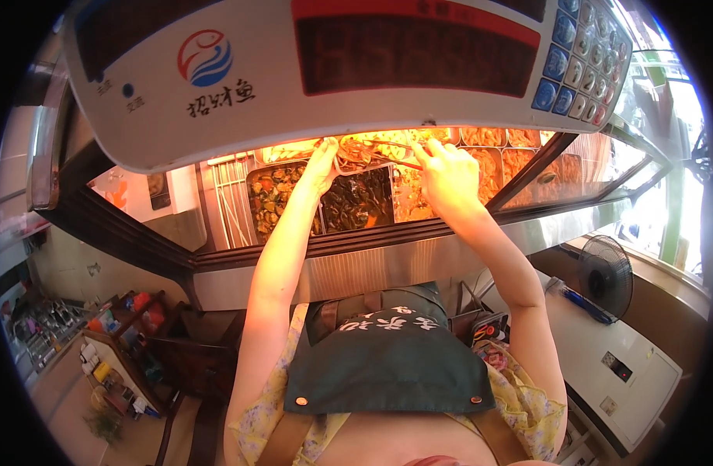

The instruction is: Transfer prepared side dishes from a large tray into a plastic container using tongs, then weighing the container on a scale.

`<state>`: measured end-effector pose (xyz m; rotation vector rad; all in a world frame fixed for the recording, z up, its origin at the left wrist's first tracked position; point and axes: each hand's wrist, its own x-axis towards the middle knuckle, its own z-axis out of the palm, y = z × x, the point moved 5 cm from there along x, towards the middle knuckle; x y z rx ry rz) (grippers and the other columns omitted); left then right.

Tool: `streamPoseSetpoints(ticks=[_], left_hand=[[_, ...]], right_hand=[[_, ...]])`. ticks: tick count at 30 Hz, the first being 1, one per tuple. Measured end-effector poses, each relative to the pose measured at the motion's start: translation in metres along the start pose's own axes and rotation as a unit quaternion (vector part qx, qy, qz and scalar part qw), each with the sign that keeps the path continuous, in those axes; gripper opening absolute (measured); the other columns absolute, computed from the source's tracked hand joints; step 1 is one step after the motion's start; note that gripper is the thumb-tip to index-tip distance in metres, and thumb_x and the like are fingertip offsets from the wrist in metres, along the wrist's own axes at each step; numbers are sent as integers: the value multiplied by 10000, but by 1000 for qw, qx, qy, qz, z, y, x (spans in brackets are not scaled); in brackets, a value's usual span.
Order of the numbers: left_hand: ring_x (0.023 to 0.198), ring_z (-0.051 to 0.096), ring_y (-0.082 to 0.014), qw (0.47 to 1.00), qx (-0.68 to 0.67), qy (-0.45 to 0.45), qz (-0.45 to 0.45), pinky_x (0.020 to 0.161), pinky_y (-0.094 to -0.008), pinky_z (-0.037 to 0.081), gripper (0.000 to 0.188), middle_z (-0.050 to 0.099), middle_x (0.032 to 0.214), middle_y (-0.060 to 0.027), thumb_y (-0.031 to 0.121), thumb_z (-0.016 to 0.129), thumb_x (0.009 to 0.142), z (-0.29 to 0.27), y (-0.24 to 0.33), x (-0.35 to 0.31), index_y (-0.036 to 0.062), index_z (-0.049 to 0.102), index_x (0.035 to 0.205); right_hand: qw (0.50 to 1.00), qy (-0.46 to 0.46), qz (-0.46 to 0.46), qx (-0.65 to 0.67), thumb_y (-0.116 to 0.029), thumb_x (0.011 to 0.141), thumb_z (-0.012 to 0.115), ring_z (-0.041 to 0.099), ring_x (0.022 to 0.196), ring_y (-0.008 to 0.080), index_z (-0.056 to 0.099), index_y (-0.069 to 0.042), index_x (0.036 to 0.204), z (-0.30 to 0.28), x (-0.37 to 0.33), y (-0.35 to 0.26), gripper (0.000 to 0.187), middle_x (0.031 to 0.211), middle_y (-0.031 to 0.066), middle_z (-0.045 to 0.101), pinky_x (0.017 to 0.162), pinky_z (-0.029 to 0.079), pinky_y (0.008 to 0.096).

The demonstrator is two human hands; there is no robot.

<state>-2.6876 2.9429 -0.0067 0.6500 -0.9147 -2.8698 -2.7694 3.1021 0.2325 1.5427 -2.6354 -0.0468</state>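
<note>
Inside the lit food display case, my left hand (323,163) is closed on the left edge of a small metal food container (339,166). Brownish, strip-like food (358,152) lies in it. My right hand (451,180) grips two thin dark sticks (399,163), chopsticks or slim tongs; I cannot tell which. They reach left over the container, and their far ends blend into the food. Below the container is a tray of dark, glossy food (356,200). Left of that, mixed green and brown pieces fill another tray (273,194).
Above my hands hangs a large white scale (263,101) with a keypad, hiding the case's back. A dark frame (356,247) edges the opening. More orange-lit trays (481,137) sit at right, a wire rack (231,194) at left. A fan (605,272) stands over a white cabinet (613,357).
</note>
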Motion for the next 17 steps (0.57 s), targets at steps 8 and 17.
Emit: streamPoseSetpoints(ticks=[8, 17], left_hand=[[1225, 500, -247, 998, 23, 47, 18, 1008, -503, 431, 558, 479, 1368, -89, 461, 457, 946, -10, 11, -1, 120, 390, 1382], [1193, 532, -247, 997, 14, 65, 44, 1000, -455, 451, 453, 534, 1312, -93, 346, 485, 973, -22, 24, -6, 72, 453, 1333]], right_hand=[[996, -60, 71, -5, -170, 737, 667, 637, 843, 220, 642, -132, 1028, -4, -17, 54, 294, 927, 43, 616, 705, 516, 380], [904, -399, -13, -151, -203, 794, 575, 686, 748, 219, 730, -172, 787, 182, -66, 71, 158, 758, 52, 695, 627, 511, 367]])
